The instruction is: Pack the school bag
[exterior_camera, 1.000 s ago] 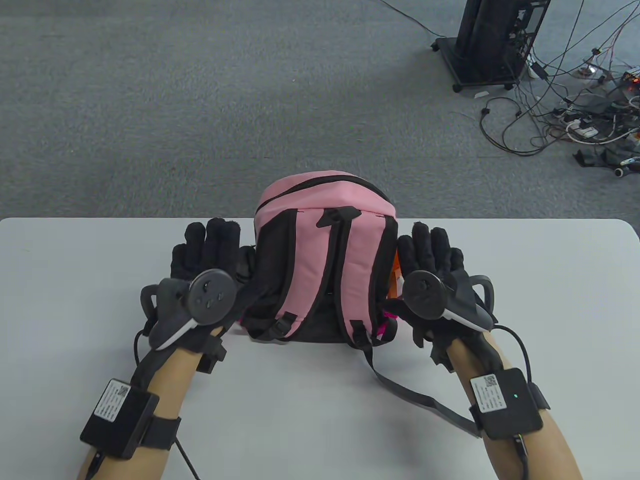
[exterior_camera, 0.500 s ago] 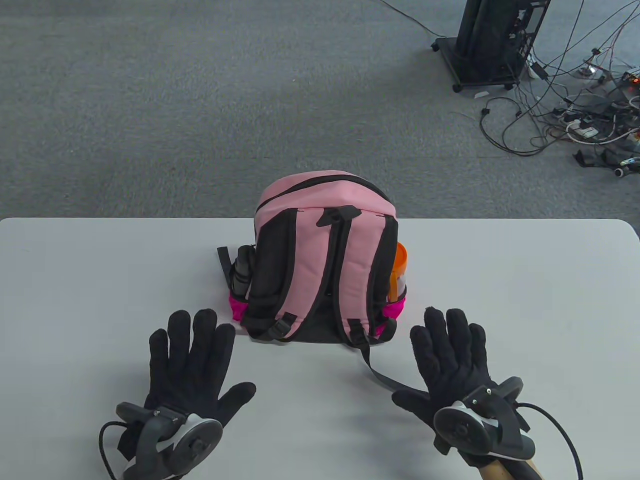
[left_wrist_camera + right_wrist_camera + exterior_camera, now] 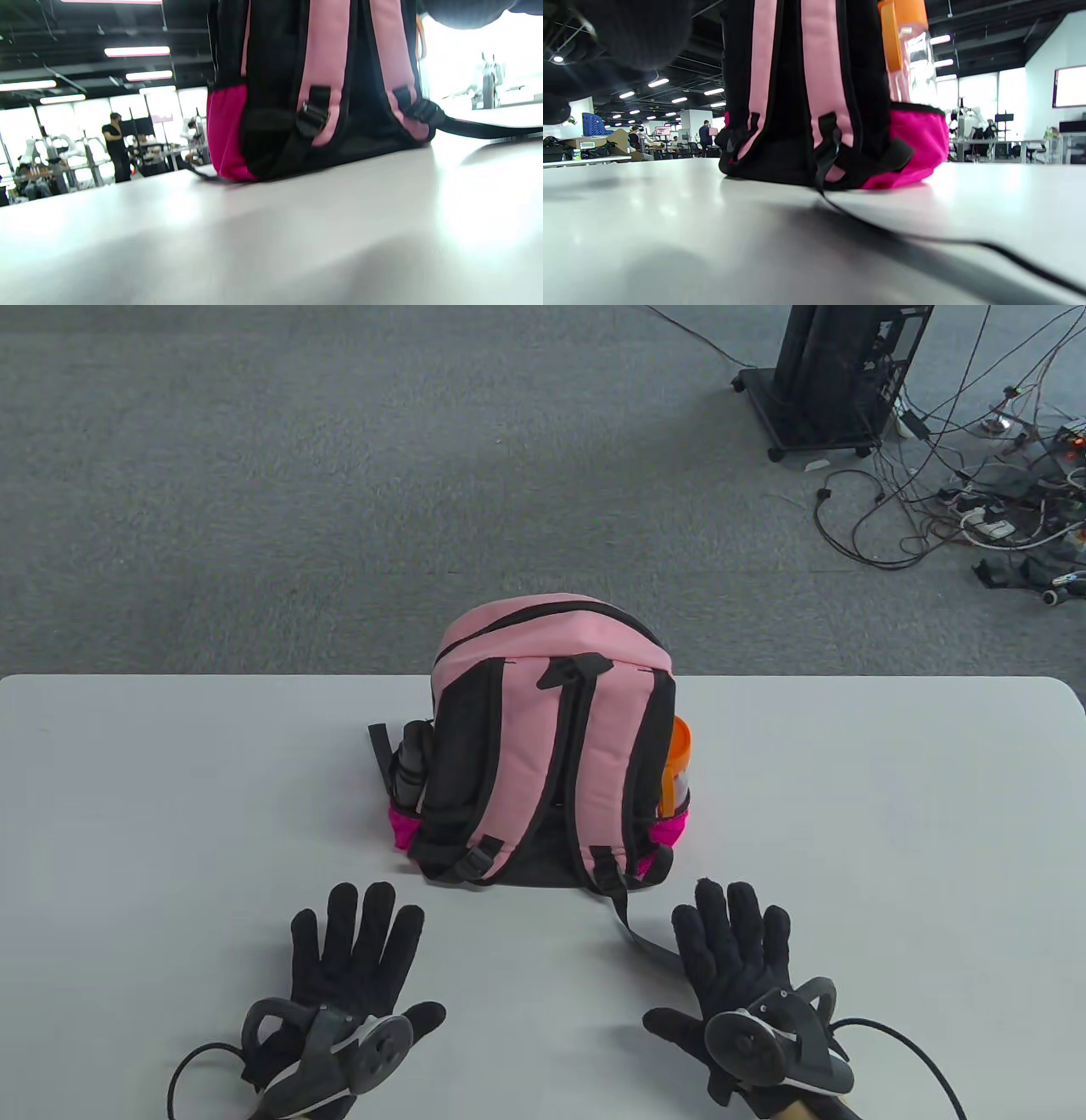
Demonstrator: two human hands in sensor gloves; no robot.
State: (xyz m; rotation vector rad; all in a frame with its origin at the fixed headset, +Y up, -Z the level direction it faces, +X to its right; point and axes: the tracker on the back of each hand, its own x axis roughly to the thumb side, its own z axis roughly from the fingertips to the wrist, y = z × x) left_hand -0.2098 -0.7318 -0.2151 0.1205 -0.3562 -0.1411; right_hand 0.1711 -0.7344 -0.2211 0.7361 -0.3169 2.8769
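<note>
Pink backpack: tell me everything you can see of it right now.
The pink backpack stands upright at the table's far middle, strap side toward the person. It looks like fabric: pale pink with black panels, two padded straps with black buckles, magenta side pockets, and the top zip looks closed. A dark rolled item sits in one pocket, an orange-lidded bottle in the other. One loose strap tail trails to the right hand. Neither hand holds the bag.
</note>
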